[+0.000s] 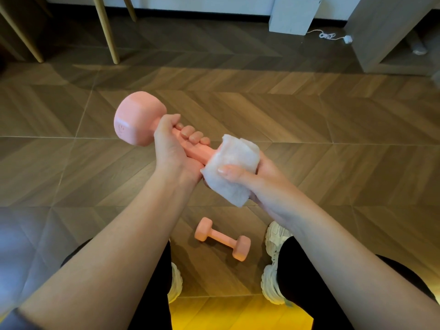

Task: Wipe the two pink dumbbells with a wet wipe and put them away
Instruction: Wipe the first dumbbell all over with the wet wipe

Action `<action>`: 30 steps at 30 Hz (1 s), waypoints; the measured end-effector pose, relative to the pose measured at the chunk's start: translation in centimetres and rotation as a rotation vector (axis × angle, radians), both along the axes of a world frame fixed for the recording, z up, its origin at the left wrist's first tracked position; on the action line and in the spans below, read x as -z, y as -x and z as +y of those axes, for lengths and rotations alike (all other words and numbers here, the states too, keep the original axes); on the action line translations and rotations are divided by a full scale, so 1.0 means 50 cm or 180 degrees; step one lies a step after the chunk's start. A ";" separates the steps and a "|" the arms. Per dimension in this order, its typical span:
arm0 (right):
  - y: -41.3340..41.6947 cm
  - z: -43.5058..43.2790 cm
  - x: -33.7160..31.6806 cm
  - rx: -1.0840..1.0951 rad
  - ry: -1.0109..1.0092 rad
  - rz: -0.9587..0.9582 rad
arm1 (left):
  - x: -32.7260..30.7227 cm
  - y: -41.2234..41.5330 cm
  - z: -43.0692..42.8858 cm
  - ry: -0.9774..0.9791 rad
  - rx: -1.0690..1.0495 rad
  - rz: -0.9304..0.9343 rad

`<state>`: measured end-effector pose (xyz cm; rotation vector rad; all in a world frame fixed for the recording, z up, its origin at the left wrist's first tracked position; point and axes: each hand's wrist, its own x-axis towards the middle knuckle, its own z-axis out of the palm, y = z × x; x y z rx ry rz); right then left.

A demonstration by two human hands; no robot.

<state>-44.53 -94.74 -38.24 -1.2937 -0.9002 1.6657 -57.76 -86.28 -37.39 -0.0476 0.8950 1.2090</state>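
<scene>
**Wipe [234, 171] wrapped over one end of the held dumbbell [135, 117]**

Fingers [193, 136] of the left hand [175, 151] curl round the pink handle just below the far head, with four fingertips showing on its upper side. The right hand [260, 178] grips the white wipe, its thumb pressed flat on the cloth and its other fingers hidden behind it. The wipe covers the near end of the held dumbbell completely, so the head underneath cannot be seen.

The held dumbbell sits in the middle of the frame, slanting from its bare head at centre left down to the covered end at centre right. The second dumbbell [222, 238] lies on the wooden floor [333, 151] at lower centre, between the two white shoes [273, 265], and neither hand touches it.

The step in hand looks like cleaning the near head. It is done well by holding the handle firmly with the left hand while the right hand twists the wipe round the head, so that every face and the end cap are covered. The handle under the left fingers and the bare far head probably need a regrip to reach. The weight should stay over the lap rather than over the feet.

At the upper edge stand wooden furniture legs [106, 29], a pale box [294, 15] and a white cable [333, 36].
</scene>
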 end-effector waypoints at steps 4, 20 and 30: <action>0.024 0.006 0.001 0.0316 -0.0285 -0.0205 | -0.007 -0.009 -0.002 -0.0095 0.0052 0.0033; 0.024 0.013 0.005 0.0253 -0.0379 -0.0136 | -0.009 -0.008 -0.002 -0.0052 0.0071 0.0003; -0.009 0.000 0.005 -0.0151 0.0617 0.0957 | -0.005 -0.001 -0.004 -0.0185 0.0046 0.0081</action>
